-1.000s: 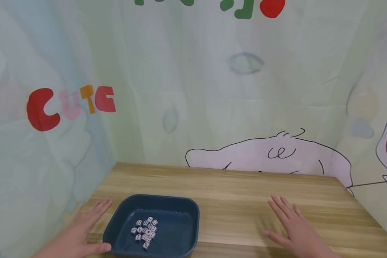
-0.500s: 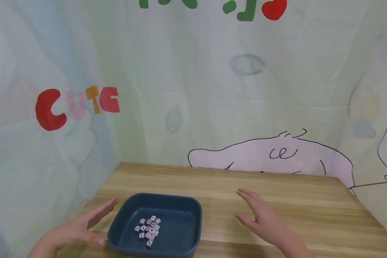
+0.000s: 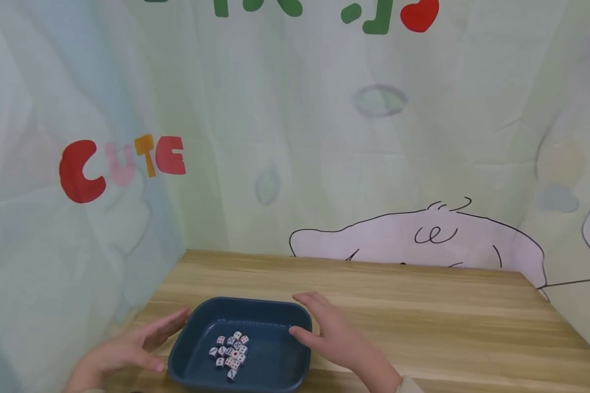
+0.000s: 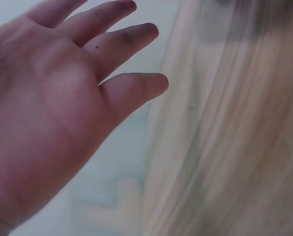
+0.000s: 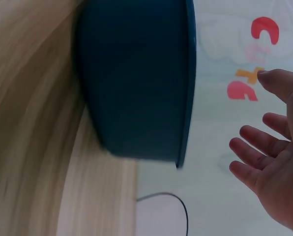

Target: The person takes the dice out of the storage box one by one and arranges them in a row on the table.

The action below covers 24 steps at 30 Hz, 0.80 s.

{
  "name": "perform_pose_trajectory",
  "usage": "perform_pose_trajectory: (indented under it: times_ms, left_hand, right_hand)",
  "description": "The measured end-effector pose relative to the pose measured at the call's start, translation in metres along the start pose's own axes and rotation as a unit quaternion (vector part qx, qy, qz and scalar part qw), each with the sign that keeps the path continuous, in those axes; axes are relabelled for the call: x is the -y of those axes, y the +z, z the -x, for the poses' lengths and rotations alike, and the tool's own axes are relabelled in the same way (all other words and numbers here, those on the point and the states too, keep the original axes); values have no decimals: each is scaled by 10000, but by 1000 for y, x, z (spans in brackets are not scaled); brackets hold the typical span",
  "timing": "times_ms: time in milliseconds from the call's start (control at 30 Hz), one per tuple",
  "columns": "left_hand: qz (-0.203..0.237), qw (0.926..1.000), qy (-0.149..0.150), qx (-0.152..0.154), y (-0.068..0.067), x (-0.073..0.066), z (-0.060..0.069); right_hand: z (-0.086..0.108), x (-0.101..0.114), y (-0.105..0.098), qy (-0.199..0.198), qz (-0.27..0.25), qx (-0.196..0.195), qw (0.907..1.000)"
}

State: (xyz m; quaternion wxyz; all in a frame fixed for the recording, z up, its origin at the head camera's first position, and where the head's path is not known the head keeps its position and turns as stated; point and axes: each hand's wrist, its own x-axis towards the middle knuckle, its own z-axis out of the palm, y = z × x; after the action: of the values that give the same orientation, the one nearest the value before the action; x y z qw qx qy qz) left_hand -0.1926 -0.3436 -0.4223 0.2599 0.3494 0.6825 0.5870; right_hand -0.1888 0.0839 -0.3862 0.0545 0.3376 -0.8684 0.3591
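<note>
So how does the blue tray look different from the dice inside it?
The tray is dark blue, while the dice are white with dark and red pips. The tray is one large, open container; the dice are many small cubes clustered on its floor. Neither is gripped.

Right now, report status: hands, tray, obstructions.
Left hand and right hand holding nothing, at opposite sides of blue tray. White dice clustered inside. No obstruction visible between hands and tray.

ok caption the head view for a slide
Left hand and right hand, both open, flank a dark blue tray of white dice on a wood-grain table, before a printed backdrop.
</note>
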Motion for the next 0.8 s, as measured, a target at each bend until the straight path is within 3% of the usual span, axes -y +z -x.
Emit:
perform_pose_trajectory:
  times_ms: [133, 267, 467, 633, 800]
  left_hand:
    - [190, 9997, 90, 115, 3, 3, 1]
    - [198, 9998, 8, 64, 4, 5, -1]
    - [160, 9996, 220, 78, 3, 9, -4]
    - [244, 9996, -131, -28, 4, 8, -4]
    - [251, 9986, -445, -150, 5, 7, -3]
  right_hand:
    - [-13, 8, 17, -88, -21, 297, 9995]
    - [-24, 12, 28, 151, -88, 710, 9973]
    - [-38, 12, 41, 275, -243, 1304, 9908]
    - [-53, 9, 51, 301, -335, 1645, 9854]
    - [-66, 10, 55, 657, -748, 1910, 9765]
